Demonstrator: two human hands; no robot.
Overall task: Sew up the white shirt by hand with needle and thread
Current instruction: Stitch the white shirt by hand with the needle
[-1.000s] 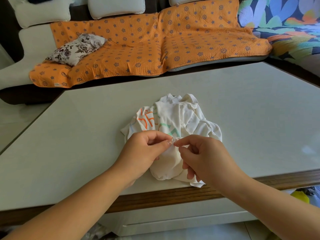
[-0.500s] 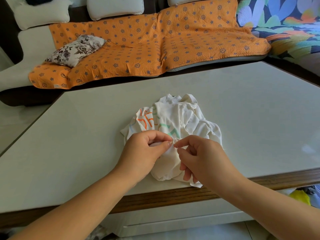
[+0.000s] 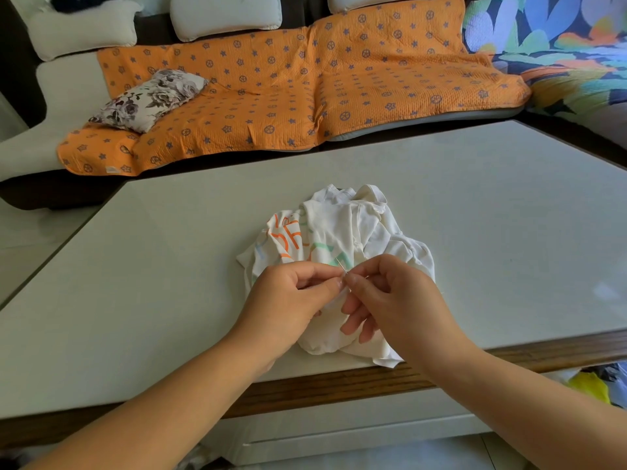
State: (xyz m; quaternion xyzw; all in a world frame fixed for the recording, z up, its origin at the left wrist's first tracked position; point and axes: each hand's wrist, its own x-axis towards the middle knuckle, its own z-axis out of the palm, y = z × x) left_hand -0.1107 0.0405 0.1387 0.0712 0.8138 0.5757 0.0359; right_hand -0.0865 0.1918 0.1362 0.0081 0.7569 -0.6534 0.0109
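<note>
A: Starting at the back, what is the biggest thing?
B: A sofa (image 3: 68, 83) under an orange patterned cover (image 3: 271, 96), along the far side of a pale table (image 3: 492, 215) with a wooden front edge.
A: And the white shirt (image 3: 342, 228)?
B: Bunched in a heap on the table, near the front edge and roughly central, with orange and green print showing on its left side. One corner hangs just over the wood.
A: The hands?
B: Both are on the near part of the heap. The left hand (image 3: 288, 303) has its thumb and forefinger pressed together on a fold of the cloth, the other fingers curled under. The right hand (image 3: 400, 300) pinches too, thumb against forefinger, its lower fingers loosely bent on the shirt.
A: Do they touch?
B: The fingertips meet, and the needle (image 3: 341, 264) rises there, tilted up and to the left. The right pinch seems to hold its lower end. The thread is too fine to make out.
</note>
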